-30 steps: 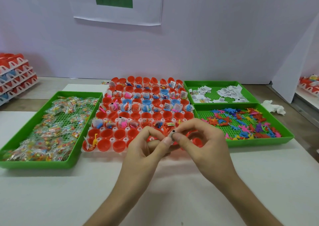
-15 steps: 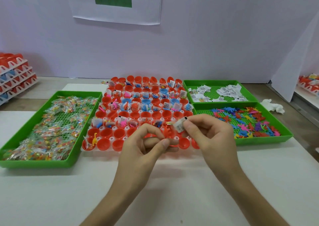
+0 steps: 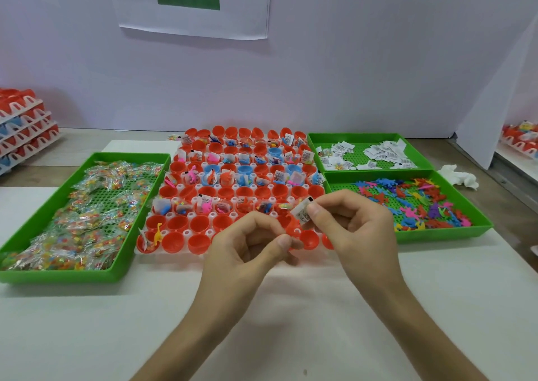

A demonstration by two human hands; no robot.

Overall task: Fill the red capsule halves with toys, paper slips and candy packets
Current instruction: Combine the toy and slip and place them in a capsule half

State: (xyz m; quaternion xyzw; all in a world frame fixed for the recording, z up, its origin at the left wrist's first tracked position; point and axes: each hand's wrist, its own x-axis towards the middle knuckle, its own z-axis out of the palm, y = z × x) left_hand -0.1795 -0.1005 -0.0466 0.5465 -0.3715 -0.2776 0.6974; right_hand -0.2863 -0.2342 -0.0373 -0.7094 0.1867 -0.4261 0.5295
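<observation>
The right hand [image 3: 352, 229] pinches a slip [image 3: 302, 212], best dropped upright into an empty red half [image 3: 309, 239]; the left hand [image 3: 253, 243] is curled, perhaps pinching something.

White table [image 3: 378, 322], three green trays [image 3: 58, 275], capsule rack [image 3: 151, 253]

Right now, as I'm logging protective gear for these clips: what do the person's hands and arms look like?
The left hand and right hand are bare: no gloves, rings or nail polish show. The forearms are bare as well, with no sleeves, watch or bracelet anywhere down to the frame's lower edge.
</observation>
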